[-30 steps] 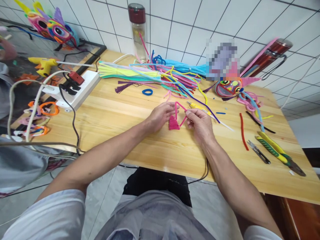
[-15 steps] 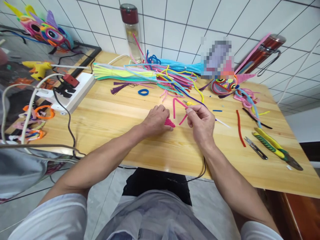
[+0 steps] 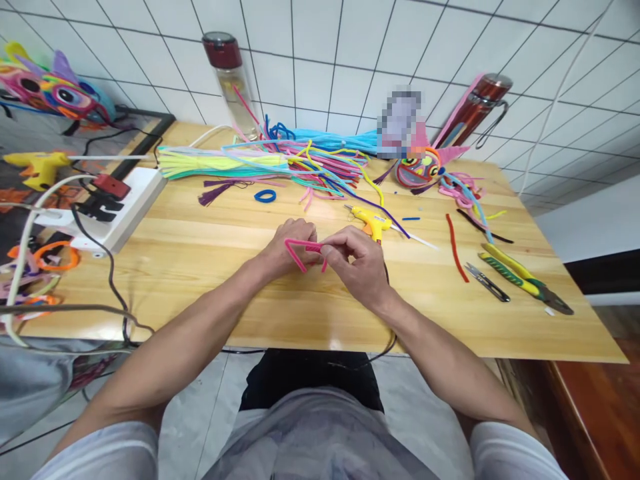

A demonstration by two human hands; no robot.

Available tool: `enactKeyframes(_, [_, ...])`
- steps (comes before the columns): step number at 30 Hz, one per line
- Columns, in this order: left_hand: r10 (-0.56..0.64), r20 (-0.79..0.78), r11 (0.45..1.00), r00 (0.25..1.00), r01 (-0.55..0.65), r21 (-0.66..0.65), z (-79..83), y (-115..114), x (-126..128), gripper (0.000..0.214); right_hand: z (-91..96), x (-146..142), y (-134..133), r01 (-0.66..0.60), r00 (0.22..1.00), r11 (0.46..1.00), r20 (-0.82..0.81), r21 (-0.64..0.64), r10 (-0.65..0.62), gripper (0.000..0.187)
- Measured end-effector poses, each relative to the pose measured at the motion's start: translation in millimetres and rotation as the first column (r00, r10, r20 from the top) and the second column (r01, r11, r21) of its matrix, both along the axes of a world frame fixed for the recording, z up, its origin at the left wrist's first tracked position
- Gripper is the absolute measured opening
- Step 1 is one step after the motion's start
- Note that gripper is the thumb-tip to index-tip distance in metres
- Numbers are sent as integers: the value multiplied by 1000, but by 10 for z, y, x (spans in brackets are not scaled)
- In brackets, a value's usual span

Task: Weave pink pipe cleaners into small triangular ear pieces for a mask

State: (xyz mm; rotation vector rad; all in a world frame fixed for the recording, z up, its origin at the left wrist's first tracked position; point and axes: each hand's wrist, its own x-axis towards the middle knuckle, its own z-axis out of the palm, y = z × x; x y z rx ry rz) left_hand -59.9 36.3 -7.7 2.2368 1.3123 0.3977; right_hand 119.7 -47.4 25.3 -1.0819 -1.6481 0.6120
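Note:
My left hand [image 3: 286, 248] and my right hand [image 3: 357, 261] meet over the middle of the wooden table [image 3: 210, 267]. Both are closed on a bent pink pipe cleaner [image 3: 300, 250]. Its V-shaped bend sticks out between the two hands, over the left knuckles. A small yellow glue gun [image 3: 369, 219] lies on the wood just beyond my right hand. Whatever else sits inside my left palm is hidden.
A heap of coloured pipe cleaners [image 3: 280, 163] lies at the back. A bottle [image 3: 231, 80] stands by the tiled wall. A white power strip [image 3: 107, 207] with cables is at the left. Scissors [image 3: 487, 283], yellow pliers [image 3: 520, 277] and a red pipe cleaner [image 3: 454, 247] lie right.
The hands came together; the pink pipe cleaner's upright loop is now bent flat between them. The woven pink piece under the left hand is out of sight. The camera shifted right.

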Motion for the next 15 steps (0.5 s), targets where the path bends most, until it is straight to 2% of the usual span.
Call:
enactKeyframes(3, [86, 265, 990, 960, -52, -133, 37, -11, 9, 23, -28, 36, 53, 23, 997, 996, -67, -85, -29, 16])
enactKeyframes(5, [192, 464, 965, 865, -80, -250, 63, -27, 31, 27, -55, 62, 100, 25, 990, 987, -133, -157, -46, 18])
enactKeyframes(7, [316, 610, 914, 727, -61, -401, 96, -51, 65, 35, -67, 85, 143, 17, 980, 975, -188, -221, -59, 21])
enactKeyframes(10, [454, 701, 833, 551, 17, -553, 156, -85, 114, 48, -7, 143, 196, 29, 971, 953, -217, -300, -98, 25])
enactKeyframes(13, [515, 738, 812, 437, 28, -584, 196, -89, 136, 54, 183, 287, 241, 77, 965, 935, -210, -346, -157, 23])
enactKeyframes(15, [544, 750, 807, 376, 10, -590, 199, -77, 138, 53, 353, 446, 272, 135, 956, 933, -205, -333, -211, 19])
